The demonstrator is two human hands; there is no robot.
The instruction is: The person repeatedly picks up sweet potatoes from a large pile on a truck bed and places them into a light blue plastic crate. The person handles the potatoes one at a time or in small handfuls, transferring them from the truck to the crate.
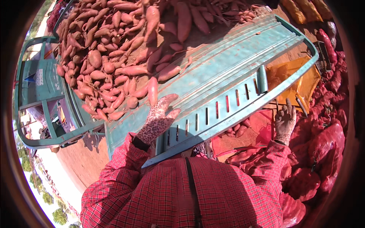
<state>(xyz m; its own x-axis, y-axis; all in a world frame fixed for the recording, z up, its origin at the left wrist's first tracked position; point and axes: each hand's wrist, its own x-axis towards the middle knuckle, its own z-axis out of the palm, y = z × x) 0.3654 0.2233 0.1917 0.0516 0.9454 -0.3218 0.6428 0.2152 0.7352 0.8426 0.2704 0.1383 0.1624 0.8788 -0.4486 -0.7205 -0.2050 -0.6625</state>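
Observation:
My left hand (159, 119), in a leopard-print glove, is over the teal metal truck bed side (216, 68); its thumb and fingers are spread. Just beyond its fingertips lies a sweet potato (152, 90); whether they touch is hard to tell. A large heap of sweet potatoes (108, 68) covers the bed to the left and beyond. My right hand (285, 121), gloved too, is held out past the rail on the right with fingers apart and nothing in it. Below it a red mesh bag (261, 122) hangs wide at the mouth, with several sweet potatoes (239, 129) inside.
An orange mesh bag (305, 77) is beside the rail at the right. Filled red mesh sacks (325, 145) crowd the ground on the right, and yellow sacks (302, 10) lie at the far right. The slatted teal rail (231, 116) stands between me and the heap.

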